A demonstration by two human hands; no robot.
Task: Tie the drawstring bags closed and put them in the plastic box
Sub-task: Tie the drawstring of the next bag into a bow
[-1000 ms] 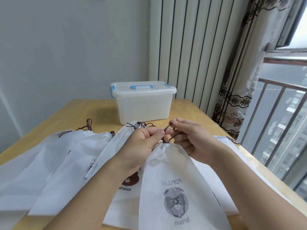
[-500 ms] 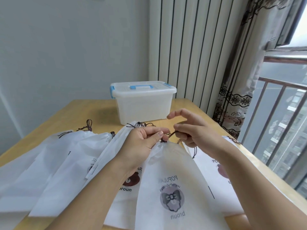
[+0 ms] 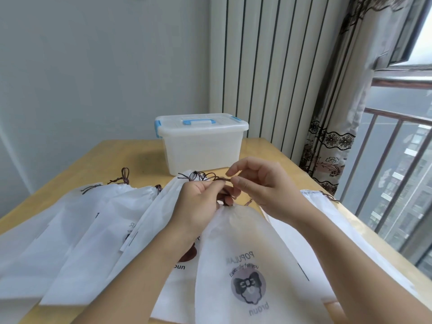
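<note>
Risen, right hand [image 3: 261,185] pinches cord [image 3: 222,180] above left hand [image 3: 203,202], bag [image 3: 245,253].

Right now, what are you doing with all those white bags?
A person is tying the cord of the front drawstring bag. The left hand pinches its gathered neck, and the right hand pinches the brown drawstring. More bags lie across the wooden table. The plastic box behind has its lid on.

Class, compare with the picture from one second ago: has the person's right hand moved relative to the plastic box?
Yes. The right hand has lifted up towards the plastic box, its fingers now spread above the brown cord.
</note>
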